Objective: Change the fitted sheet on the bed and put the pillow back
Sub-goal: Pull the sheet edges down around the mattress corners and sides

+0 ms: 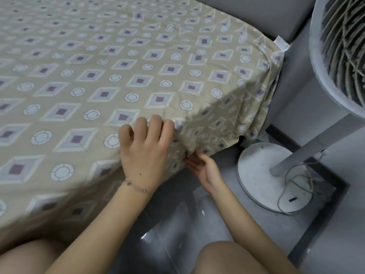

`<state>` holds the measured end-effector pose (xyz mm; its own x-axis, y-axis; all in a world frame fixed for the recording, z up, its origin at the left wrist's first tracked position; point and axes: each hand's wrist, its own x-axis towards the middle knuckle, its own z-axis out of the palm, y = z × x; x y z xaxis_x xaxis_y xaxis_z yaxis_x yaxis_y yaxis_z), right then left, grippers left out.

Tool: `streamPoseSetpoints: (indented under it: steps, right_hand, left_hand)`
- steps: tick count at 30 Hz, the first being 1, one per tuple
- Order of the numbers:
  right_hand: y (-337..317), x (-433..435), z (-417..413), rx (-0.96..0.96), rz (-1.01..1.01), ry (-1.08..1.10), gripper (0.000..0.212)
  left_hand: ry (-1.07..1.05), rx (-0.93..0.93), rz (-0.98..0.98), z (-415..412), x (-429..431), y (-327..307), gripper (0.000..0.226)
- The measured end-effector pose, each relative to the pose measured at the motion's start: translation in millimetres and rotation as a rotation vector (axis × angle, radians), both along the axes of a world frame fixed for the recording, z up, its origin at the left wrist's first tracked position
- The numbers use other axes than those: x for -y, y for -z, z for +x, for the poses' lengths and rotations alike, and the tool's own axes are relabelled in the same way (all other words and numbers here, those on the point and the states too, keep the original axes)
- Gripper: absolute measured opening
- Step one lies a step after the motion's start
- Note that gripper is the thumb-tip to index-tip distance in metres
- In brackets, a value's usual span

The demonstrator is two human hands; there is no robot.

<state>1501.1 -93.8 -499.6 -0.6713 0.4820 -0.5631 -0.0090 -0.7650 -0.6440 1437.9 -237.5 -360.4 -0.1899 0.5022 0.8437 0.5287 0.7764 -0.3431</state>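
My left hand [145, 149] pinches the fitted sheet [118, 66] with curled fingers [156, 123] at the bed [286, 86] edge. My right hand [205, 169] reaches under the hem, grip unclear. Pulling unevenly may free the corner.

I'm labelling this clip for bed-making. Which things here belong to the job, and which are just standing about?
Job: fitted sheet; left hand gripping its edge; right hand at its hem.
Just there: standing fan, its cord, grey floor.
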Motion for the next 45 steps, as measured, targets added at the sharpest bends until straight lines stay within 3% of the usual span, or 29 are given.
streamPoseSetpoints:
  steps: [6, 15, 22, 25, 27, 32, 37, 42, 45]
  right_hand:
    - [-2, -5, -1, -0.014, -0.125, 0.067, 0.017]
    - [-1, -5, -1, 0.089, -0.141, 0.048, 0.018]
    - [-16, -20, -1, 0.045, 0.172, 0.011, 0.023]
    - [-13, -22, 5, 0.205, 0.182, -0.084, 0.017]
    - [-8, -14, 7, 0.23, 0.077, -0.108, 0.018]
    - [2, -3, 13, 0.006, -0.295, 0.104, 0.038]
    - [1, 7, 19, 0.014, -0.134, -0.103, 0.026]
    - [5, -2, 35, -0.245, -0.312, -0.236, 0.071]
    - [13, 1, 45, -0.285, -0.273, -0.314, 0.059]
  left_hand:
    - [0.139, -0.142, -0.022, -19, 1, 3, 0.029]
    - [0.269, -0.216, -0.005, -25, 4, -6, 0.032]
    - [0.277, -0.239, 0.006, -26, 3, -7, 0.03]
    - [0.286, -0.239, 0.017, -26, 3, -7, 0.029]
    - [0.288, -0.232, 0.02, -26, 3, -6, 0.03]
    - [0.269, -0.229, 0.033, -26, 2, -7, 0.031]
    - [0.249, -0.231, 0.035, -26, 3, -5, 0.032]
    - [0.237, -0.213, 0.034, -26, 2, -5, 0.029]
    - [0.237, -0.213, 0.039, -26, 2, -4, 0.028]
